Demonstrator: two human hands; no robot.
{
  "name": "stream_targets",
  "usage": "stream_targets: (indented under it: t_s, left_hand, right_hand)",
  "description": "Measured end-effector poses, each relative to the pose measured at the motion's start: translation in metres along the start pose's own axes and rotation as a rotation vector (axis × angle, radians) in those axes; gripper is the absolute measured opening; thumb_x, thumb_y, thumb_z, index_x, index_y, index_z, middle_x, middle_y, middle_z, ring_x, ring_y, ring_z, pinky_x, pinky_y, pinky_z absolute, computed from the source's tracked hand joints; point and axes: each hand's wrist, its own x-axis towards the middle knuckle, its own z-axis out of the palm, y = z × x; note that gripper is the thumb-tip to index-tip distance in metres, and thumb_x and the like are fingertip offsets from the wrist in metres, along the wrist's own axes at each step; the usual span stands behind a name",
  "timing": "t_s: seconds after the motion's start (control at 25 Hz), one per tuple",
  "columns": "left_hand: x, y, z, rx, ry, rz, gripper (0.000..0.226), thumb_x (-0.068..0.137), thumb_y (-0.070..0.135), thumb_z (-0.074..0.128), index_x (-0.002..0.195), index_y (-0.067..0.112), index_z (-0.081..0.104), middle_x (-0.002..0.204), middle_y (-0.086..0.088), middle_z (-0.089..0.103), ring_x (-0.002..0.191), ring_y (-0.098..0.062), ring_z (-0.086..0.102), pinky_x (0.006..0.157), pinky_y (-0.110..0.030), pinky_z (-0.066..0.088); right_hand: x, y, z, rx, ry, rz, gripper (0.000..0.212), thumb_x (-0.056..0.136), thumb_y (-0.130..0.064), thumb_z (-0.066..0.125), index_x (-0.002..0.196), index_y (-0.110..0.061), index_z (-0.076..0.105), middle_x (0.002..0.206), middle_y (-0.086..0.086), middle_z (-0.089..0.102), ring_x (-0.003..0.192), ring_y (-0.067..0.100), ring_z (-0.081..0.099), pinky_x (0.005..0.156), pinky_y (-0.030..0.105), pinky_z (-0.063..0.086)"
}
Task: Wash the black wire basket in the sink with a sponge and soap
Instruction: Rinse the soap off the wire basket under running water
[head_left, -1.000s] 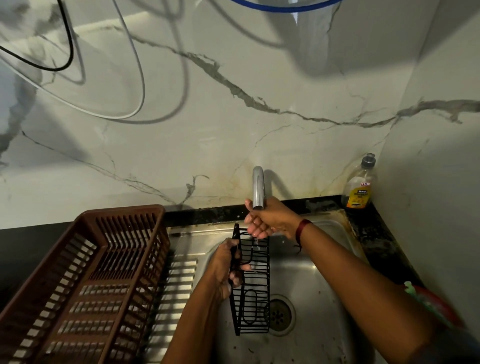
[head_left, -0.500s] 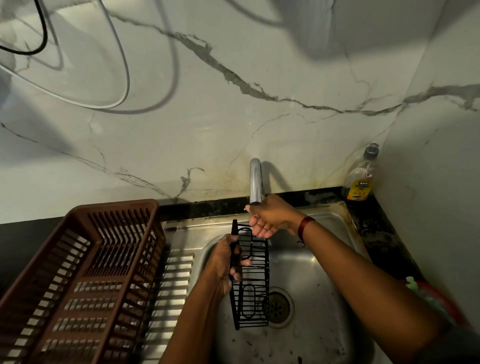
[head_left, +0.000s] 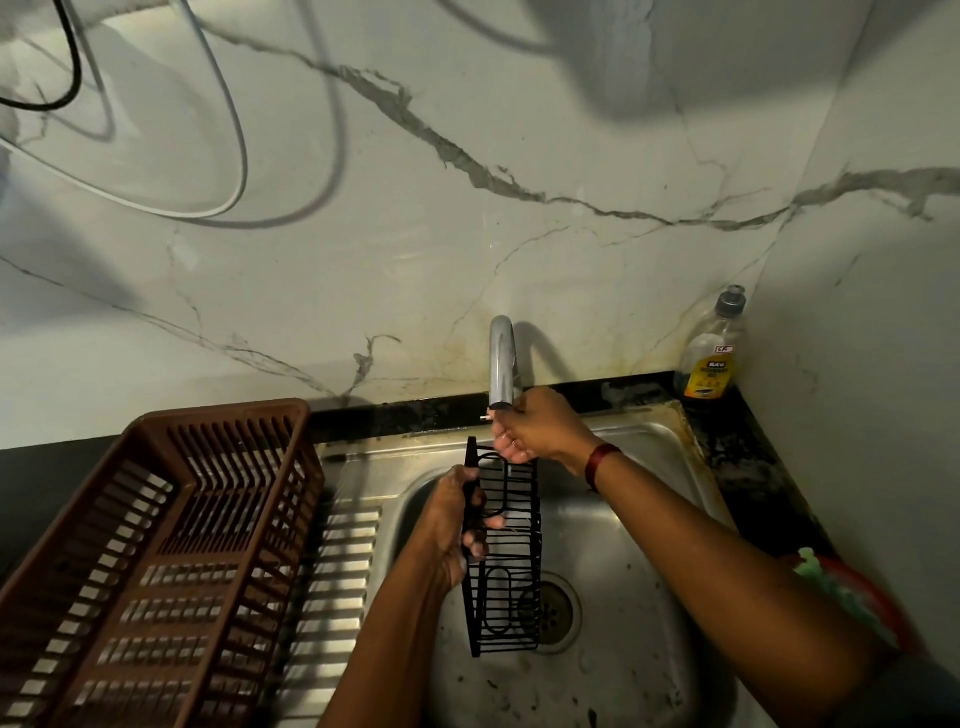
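A black wire basket (head_left: 506, 582) stands on end over the steel sink (head_left: 639, 597), above the drain. My left hand (head_left: 454, 525) grips its left edge about halfway up. My right hand (head_left: 535, 428) is at the basket's top end, directly under the spout of the chrome tap (head_left: 501, 364), fingers curled and touching the top wires; I cannot tell whether it grips them. A thin trickle of water falls past the fingers. A soap bottle (head_left: 714, 353) with a yellow label stands in the back right corner. A green sponge (head_left: 831, 587) lies at the right edge, blurred.
A brown plastic dish rack (head_left: 156, 566) sits on the ribbed steel drainboard (head_left: 337, 571) left of the sink. The marble wall rises close behind the tap and on the right. Something red (head_left: 878, 603) lies under the sponge on the dark counter.
Both hands and the basket have kept their places relative to the tap. The view has tilted slightly.
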Motion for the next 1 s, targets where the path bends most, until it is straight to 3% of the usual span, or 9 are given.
stream_targets:
  t_s: [0.08, 0.16, 0.24, 0.32, 0.4, 0.56, 0.68, 0.8, 1.0]
  left_hand:
    - [-0.003, 0.000, -0.002, 0.015, -0.023, 0.007, 0.041, 0.105, 0.037, 0.041, 0.071, 0.016, 0.047, 0.072, -0.014, 0.055, 0.030, -0.007, 0.043, 0.033, -0.017, 0.020]
    - [-0.006, 0.001, -0.006, 0.062, -0.075, 0.017, 0.042, 0.106, 0.038, 0.041, 0.071, 0.015, 0.047, 0.065, -0.012, 0.057, 0.032, -0.009, 0.042, 0.033, -0.017, 0.020]
    - [-0.010, 0.005, -0.009, 0.171, -0.142, 0.039, 0.045, 0.106, 0.041, 0.039, 0.071, 0.015, 0.047, 0.064, -0.012, 0.056, 0.032, -0.009, 0.043, 0.033, -0.017, 0.020]
    - [-0.014, 0.009, -0.011, 0.262, -0.185, 0.071, 0.045, 0.108, 0.043, 0.036, 0.076, 0.014, 0.050, 0.066, -0.011, 0.058, 0.034, -0.009, 0.047, 0.033, -0.017, 0.023]
    - [-0.017, 0.011, -0.011, 0.336, -0.235, 0.112, 0.036, 0.111, 0.041, 0.034, 0.097, 0.017, 0.056, 0.073, -0.007, 0.063, 0.043, -0.013, 0.056, 0.032, -0.017, 0.030]
    - [-0.004, 0.017, -0.014, 0.566, -0.148, 0.218, 0.041, 0.112, 0.041, 0.032, 0.116, 0.011, 0.061, 0.090, -0.011, 0.072, 0.059, -0.015, 0.065, 0.046, -0.024, 0.047]
    - [0.000, 0.023, -0.020, 0.400, -0.097, 0.233, 0.051, 0.110, 0.047, 0.034, 0.112, 0.009, 0.067, 0.086, -0.013, 0.073, 0.064, -0.020, 0.066, 0.060, -0.029, 0.052]
    - [0.001, 0.026, -0.014, 0.037, -0.241, 0.201, 0.050, 0.111, 0.041, 0.035, 0.123, 0.005, 0.066, 0.115, -0.022, 0.074, 0.098, -0.031, 0.072, 0.083, -0.039, 0.058]
    - [0.029, 0.023, 0.005, -0.357, -0.419, 0.081, 0.049, 0.109, 0.029, 0.036, 0.137, -0.004, 0.059, 0.135, -0.023, 0.067, 0.130, -0.036, 0.061, 0.111, -0.046, 0.045]
  right_hand:
    - [0.004, 0.005, -0.005, -0.298, 0.143, -0.156, 0.026, 0.090, -0.025, 0.069, 0.107, -0.006, 0.069, 0.099, 0.007, 0.071, 0.088, 0.016, 0.067, 0.083, 0.033, 0.057]
    - [0.003, 0.011, -0.007, -0.404, 0.035, -0.291, 0.037, 0.087, -0.026, 0.072, 0.122, -0.016, 0.066, 0.124, 0.003, 0.066, 0.115, 0.015, 0.060, 0.102, 0.034, 0.048]
    - [-0.001, 0.016, -0.002, -0.503, -0.124, -0.360, 0.033, 0.092, -0.030, 0.066, 0.123, -0.023, 0.066, 0.133, -0.001, 0.061, 0.123, 0.011, 0.053, 0.107, 0.032, 0.040]
    - [-0.003, 0.021, 0.004, -0.622, -0.141, -0.390, 0.025, 0.096, -0.036, 0.057, 0.098, -0.017, 0.073, 0.104, 0.002, 0.071, 0.097, 0.011, 0.063, 0.091, 0.036, 0.050]
    - [-0.007, 0.028, 0.004, -0.610, -0.121, -0.373, 0.045, 0.097, -0.041, 0.054, 0.072, -0.005, 0.066, 0.071, 0.014, 0.062, 0.062, 0.015, 0.055, 0.070, 0.040, 0.049]
    - [-0.024, 0.046, 0.000, -0.551, -0.015, -0.239, 0.045, 0.095, -0.035, 0.060, 0.057, -0.010, 0.060, 0.051, 0.003, 0.050, 0.047, 0.011, 0.044, 0.057, 0.034, 0.044]
    - [-0.040, 0.061, -0.006, -0.555, 0.151, -0.059, 0.041, 0.095, -0.037, 0.059, 0.057, -0.021, 0.058, 0.054, -0.005, 0.055, 0.051, 0.008, 0.051, 0.054, 0.019, 0.038]
    - [-0.059, 0.068, -0.011, -0.469, 0.337, 0.110, 0.044, 0.093, -0.034, 0.062, 0.053, -0.018, 0.055, 0.048, -0.004, 0.049, 0.044, 0.007, 0.045, 0.045, 0.017, 0.031]
    - [-0.092, 0.085, 0.000, 0.004, 0.429, 0.323, 0.026, 0.084, -0.032, 0.071, 0.068, -0.012, 0.069, 0.064, 0.008, 0.066, 0.062, 0.026, 0.064, 0.058, 0.035, 0.050]
